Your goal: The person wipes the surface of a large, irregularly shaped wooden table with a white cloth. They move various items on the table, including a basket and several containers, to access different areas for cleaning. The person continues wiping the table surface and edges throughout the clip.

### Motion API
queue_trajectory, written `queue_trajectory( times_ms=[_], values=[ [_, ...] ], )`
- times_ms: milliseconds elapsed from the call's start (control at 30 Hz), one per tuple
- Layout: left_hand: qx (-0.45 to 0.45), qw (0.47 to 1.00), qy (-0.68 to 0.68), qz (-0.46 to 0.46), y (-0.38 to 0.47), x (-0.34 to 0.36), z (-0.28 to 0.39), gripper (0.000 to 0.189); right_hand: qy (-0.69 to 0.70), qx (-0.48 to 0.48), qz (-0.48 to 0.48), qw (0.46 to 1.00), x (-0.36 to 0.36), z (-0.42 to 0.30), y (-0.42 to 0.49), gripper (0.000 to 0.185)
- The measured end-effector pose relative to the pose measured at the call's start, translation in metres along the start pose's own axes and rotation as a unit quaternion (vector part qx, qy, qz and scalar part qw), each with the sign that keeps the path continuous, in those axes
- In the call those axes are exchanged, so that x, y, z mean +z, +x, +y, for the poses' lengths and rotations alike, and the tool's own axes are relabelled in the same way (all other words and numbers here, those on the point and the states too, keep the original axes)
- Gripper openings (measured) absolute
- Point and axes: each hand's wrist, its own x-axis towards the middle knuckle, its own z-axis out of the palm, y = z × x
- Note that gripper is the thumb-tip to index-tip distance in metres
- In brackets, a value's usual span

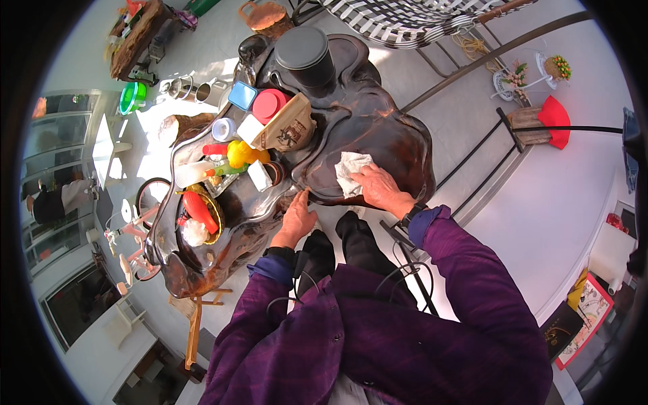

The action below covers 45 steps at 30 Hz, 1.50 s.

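Observation:
A dark, glossy carved wooden table (374,131) with a wavy edge lies before me. My right hand (378,188) presses on a crumpled white cloth (350,173) near the table's front edge at the right. Fingertips of my left hand (297,215) touch the front rim left of the cloth; nothing is seen in that hand. Farther left stand a tan paper tub (291,126), a red round lid (268,105), a blue-lidded box (242,95), a yellow object (245,154) and a white box (259,176). A yellow basket (217,215) holds a red object (199,210).
A black lidded bin (304,50) stands on the table's far part. Behind it is a woven chair (405,20). A log stool (185,129) stands past the left edge, beyond it a pink bicycle (139,228). Metal rails (473,152) run at the right.

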Motion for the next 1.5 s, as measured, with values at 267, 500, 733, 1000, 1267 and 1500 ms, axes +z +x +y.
queue_trajectory(
  times_ms=[267, 500, 733, 1000, 1267, 1500],
  values=[
    [0.008, 0.996, -0.087, 0.026, 0.003, 0.008, -0.017, 0.08, -0.006, 0.12, 0.092, 0.989, 0.003, 0.012, 0.05, 0.039],
    [-0.019, 0.978, -0.206, 0.033, 0.0, 0.009, -0.024, 0.078, 0.062, 0.018, -0.028, 0.998, 0.051, -0.066, 0.068, 0.034],
    [-0.025, 0.976, -0.202, 0.072, 0.0, 0.024, -0.043, 0.065, 0.003, -0.059, -0.078, 0.995, 0.031, -0.044, 0.01, 0.036],
    [-0.012, 0.979, -0.181, 0.089, -0.001, 0.014, -0.031, 0.057, -0.089, 0.116, 0.004, 0.989, -0.041, 0.058, -0.105, 0.04],
    [0.016, 0.992, -0.042, 0.117, 0.001, -0.008, 0.016, 0.06, -0.055, 0.29, 0.192, 0.936, -0.015, 0.067, -0.101, 0.041],
    [0.046, 0.997, 0.005, 0.055, -0.001, -0.001, 0.019, 0.061, 0.001, 0.321, 0.243, 0.915, -0.03, 0.079, -0.022, 0.044]
  ],
)
